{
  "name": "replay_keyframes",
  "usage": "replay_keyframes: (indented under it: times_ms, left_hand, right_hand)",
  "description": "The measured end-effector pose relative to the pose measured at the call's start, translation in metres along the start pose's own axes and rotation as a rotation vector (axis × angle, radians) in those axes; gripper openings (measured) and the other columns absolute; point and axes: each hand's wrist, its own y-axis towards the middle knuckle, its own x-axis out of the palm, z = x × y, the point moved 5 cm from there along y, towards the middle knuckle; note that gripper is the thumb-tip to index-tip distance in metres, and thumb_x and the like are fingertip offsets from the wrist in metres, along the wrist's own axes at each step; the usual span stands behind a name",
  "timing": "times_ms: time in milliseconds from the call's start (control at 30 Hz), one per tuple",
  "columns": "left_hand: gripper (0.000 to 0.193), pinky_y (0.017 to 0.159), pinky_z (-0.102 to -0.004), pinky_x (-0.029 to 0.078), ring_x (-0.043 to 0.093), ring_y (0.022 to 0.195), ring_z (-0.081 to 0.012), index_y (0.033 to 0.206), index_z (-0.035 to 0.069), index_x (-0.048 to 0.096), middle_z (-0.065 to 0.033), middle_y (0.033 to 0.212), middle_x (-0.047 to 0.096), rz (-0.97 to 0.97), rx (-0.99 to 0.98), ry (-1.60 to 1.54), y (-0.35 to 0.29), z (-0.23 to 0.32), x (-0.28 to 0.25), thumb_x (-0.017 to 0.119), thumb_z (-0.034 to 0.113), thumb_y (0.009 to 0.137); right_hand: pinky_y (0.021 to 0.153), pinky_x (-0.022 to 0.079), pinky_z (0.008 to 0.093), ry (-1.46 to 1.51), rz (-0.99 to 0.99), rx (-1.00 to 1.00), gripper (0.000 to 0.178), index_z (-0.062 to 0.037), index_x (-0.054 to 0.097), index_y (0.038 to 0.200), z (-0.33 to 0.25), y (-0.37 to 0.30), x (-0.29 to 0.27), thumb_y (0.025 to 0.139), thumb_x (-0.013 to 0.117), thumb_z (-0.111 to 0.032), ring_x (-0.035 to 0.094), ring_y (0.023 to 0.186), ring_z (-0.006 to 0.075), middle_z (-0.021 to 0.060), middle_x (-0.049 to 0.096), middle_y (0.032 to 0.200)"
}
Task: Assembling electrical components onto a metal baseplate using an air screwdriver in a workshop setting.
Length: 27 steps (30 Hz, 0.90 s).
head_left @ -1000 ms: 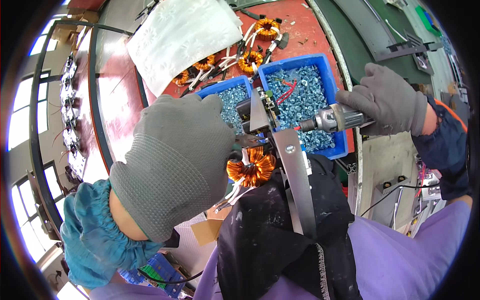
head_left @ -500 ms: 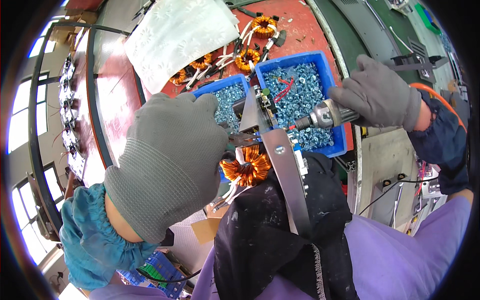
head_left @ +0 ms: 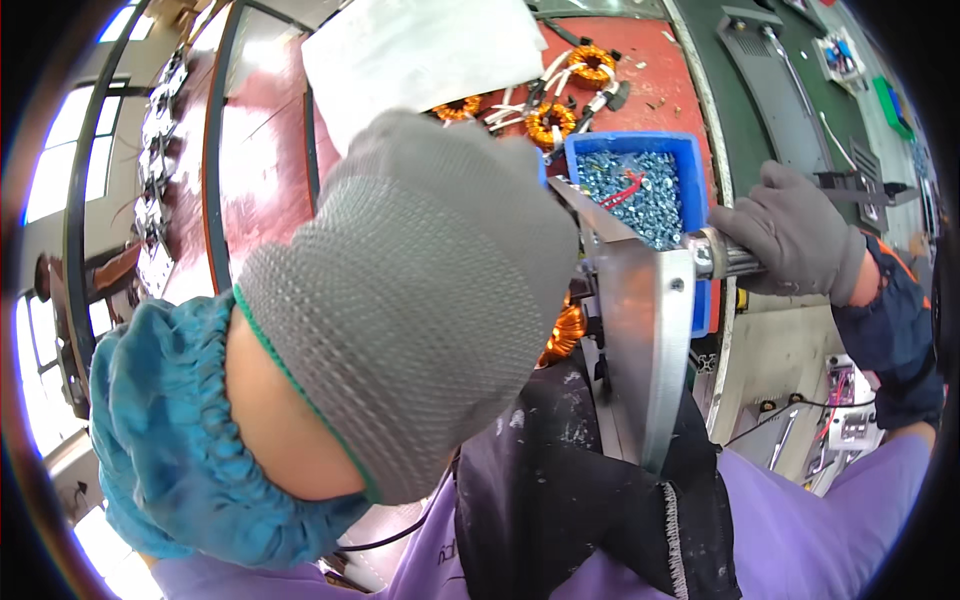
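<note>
Head shows right hand clear of panel edge.

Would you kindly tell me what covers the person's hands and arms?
The left hand wears a grey, textured glove with a green cuff edge, then a gathered teal sleeve. The right hand wears a grey glove too, with a dark navy sleeve.

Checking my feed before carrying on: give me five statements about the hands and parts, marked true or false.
The right hand grips a power driver. True.
The left hand is bare. False: the left hand wears a gray glove.
The metal bracket shows between the hands. True.
The large blue bin holds coils. False: the large blue bin holds metal fasteners.
The white sheet lies right of that bin. False: the white sheet lies left.
</note>
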Motion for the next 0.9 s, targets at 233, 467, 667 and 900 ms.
replay_keyframes:
  times_ms: [233, 467, 667, 900]
  left_hand:
    - [0.016, 0.074, -0.0415, 0.048, 0.062, 0.087, -0.0266, 0.078, 0.007, 0.072, -0.0122, 0.092, 0.061, -0.053, -0.009, 0.204, -0.002, 0.003, 0.003, 0.07, 0.017, 0.066]
    - [0.019, 0.072, -0.0416, 0.048, 0.061, 0.086, -0.0265, 0.08, 0.008, 0.073, -0.0123, 0.09, 0.062, -0.209, -0.034, 0.41, 0.0, 0.006, 0.025, 0.07, 0.019, 0.065]
    - [0.019, 0.071, -0.041, 0.047, 0.062, 0.085, -0.0261, 0.082, 0.008, 0.074, -0.0121, 0.089, 0.062, -0.242, -0.11, 0.317, 0.0, 0.007, 0.031, 0.069, 0.019, 0.067]
    - [0.018, 0.07, -0.0401, 0.047, 0.062, 0.084, -0.0255, 0.084, 0.008, 0.075, -0.0116, 0.088, 0.062, -0.313, -0.144, 0.13, 0.003, 0.014, -0.004, 0.069, 0.019, 0.071]
  right_hand:
    - [0.071, 0.038, 0.0363, -0.016, 0.018, 0.035, 0.07, -0.008, 0.052, 0.118, -0.001, 0.001, -0.002, 0.058, 0.082, -0.03, 0.059, 0.068, 0.0218, 0.0011, 0.057, 0.078]
    - [0.071, 0.038, 0.0366, -0.039, -0.018, 0.028, 0.07, -0.0071, 0.052, 0.118, -0.001, 0.003, -0.003, 0.06, 0.082, -0.031, 0.059, 0.067, 0.0221, 0.0017, 0.056, 0.075]
    - [0.071, 0.038, 0.0373, -0.016, -0.028, 0.05, 0.072, -0.0074, 0.05, 0.121, -0.001, 0.0, -0.001, 0.059, 0.08, -0.029, 0.06, 0.07, 0.0225, 0.0025, 0.058, 0.08]
    - [0.067, 0.038, 0.0359, -0.26, 0.018, 0.03, 0.037, -0.0074, 0.054, 0.114, -0.012, 0.006, -0.007, 0.08, 0.064, -0.02, 0.055, 0.065, 0.0206, 0.0017, 0.056, 0.076]
